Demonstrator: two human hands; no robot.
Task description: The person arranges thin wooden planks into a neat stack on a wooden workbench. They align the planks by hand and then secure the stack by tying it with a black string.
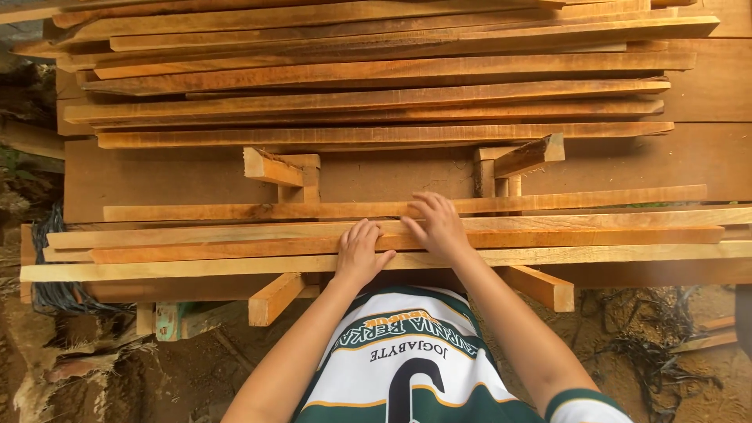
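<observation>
Evidently both hands lay flat, fingers spread and gripping nothing, the left hand [359,254] and right hand [435,226] side by side on the near slats [235,241], so sorting seemed underway, and lifting one would call for curling fingers under its edge.

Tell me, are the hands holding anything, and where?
Neither hand grips anything. The left hand and the right hand lie flat, palms down, on the tops of the long wooden planks, near their middle.
</observation>
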